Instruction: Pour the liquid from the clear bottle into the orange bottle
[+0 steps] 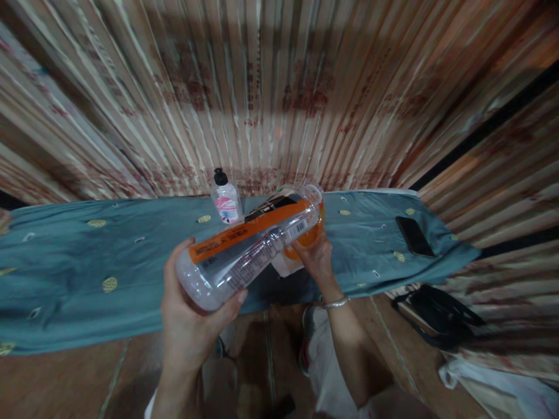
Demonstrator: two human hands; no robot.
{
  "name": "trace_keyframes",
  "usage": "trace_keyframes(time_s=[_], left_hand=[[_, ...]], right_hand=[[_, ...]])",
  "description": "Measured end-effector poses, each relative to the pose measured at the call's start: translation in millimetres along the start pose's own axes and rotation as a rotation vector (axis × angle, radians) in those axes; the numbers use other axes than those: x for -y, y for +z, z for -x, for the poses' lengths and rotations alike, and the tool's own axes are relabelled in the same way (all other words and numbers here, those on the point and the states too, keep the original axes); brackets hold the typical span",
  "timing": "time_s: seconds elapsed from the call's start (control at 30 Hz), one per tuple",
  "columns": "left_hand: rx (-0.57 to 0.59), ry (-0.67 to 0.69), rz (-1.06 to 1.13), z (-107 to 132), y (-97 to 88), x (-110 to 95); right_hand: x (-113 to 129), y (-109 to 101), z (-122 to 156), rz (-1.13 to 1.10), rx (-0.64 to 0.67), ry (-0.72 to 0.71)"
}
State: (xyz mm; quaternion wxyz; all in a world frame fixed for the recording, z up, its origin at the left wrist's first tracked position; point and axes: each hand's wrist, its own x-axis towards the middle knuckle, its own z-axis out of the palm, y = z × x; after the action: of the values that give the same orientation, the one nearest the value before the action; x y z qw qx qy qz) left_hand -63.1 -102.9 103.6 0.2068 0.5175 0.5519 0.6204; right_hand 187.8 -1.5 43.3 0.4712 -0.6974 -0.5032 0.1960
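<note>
My left hand grips the base of a large clear plastic bottle with an orange and black label. The bottle is tilted, its open neck pointing up and to the right. Its mouth sits over an orange container that my right hand holds from below, fingers wrapped round it. A silver bangle circles my right wrist. Both hands hover just above the teal cloth covering a long surface.
A small pump bottle with a pink label and black cap stands at the back of the cloth. A black phone lies flat at the right end. A dark bag sits on the floor below. Striped curtain behind.
</note>
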Motion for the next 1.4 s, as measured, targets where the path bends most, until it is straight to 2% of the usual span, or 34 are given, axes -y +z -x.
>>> trace_keyframes(time_s=[0.13,0.63,1.4], left_hand=[[-0.021,0.021,-0.01,0,0.4,1],[-0.004,-0.042,0.008,0,1.0,-9],[-0.014,-0.037,0.004,0,2.0,-9]], right_hand=[[0,-1,0,-0.007,0.002,-0.002],[-8,-2,0,-0.01,0.021,-0.032],[0,-3,0,0.0,0.016,-0.006]])
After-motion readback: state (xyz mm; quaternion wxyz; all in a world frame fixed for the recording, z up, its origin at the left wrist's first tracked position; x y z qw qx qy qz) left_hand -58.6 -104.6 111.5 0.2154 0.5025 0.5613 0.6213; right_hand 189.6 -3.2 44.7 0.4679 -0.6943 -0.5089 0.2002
